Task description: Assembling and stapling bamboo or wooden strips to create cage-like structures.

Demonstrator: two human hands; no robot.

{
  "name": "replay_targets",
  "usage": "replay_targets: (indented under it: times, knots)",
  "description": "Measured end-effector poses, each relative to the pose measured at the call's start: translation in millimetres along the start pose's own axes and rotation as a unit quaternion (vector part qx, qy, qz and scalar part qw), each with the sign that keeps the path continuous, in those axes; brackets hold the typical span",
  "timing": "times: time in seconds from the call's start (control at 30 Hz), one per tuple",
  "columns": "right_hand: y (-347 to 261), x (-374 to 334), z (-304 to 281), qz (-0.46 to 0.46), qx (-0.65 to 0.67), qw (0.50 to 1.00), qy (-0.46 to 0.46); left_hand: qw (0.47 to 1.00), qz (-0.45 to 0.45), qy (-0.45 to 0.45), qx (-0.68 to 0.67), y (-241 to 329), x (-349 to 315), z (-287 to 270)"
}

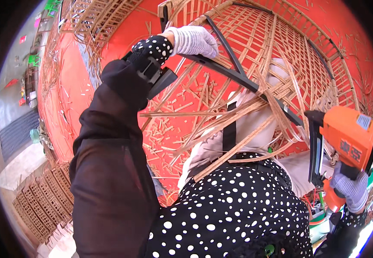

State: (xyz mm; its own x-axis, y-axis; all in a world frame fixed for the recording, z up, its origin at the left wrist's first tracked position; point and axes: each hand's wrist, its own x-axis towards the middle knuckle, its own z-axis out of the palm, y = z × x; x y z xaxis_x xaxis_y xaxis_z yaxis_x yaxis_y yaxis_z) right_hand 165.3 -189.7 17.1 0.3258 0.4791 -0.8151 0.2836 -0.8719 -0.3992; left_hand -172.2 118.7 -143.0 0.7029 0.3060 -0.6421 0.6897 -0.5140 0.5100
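Note:
My left hand, in a pale striped knit glove, is closed around the end of a black bar. This bar belongs to the frame of a large woven rattan piece lying in front of me, partly across my legs. Long loose rattan strips fan out from the weave over the bar and toward my lap. To the right, my gloved right hand grips an orange nail gun by its dark handle. The gun's black nose and magazine are beside the weave's right edge, seemingly apart from it.
Cut rattan scraps litter the red sheet below. Another woven piece stands at the far left. Several woven panels are stacked at the near left. Green seats are farther off. Tubs and cords lie under my right arm.

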Motion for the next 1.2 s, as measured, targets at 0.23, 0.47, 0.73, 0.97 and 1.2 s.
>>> replay_targets:
  times: [0.23, 0.47, 0.73, 0.97, 1.2]
  knots:
    - [-32.0, 20.9, 12.2, -0.095, -0.08, 0.992, 0.027, 0.996, 0.007, 0.031, -0.089, -3.4, -2.5, 26.5]
    - [-51.2, 25.2, 21.4, -0.082, -0.013, 0.996, 0.018, 0.965, 0.044, -0.014, -0.259, 64.8, -2.3, 84.3]
    - [-75.4, 44.8, 37.2, -0.065, -0.084, 0.992, -0.065, 0.93, 0.056, -0.057, -0.359, 59.8, 0.3, 79.1]
    - [-106.6, 57.6, 57.9, -0.064, -0.056, 0.975, -0.207, 0.939, 0.04, -0.048, -0.338, 61.1, -1.2, 73.6]
    - [-115.1, 57.3, 59.5, -0.059, -0.118, 0.974, -0.182, 0.957, 0.116, -0.022, -0.264, 59.1, -1.0, 74.5]
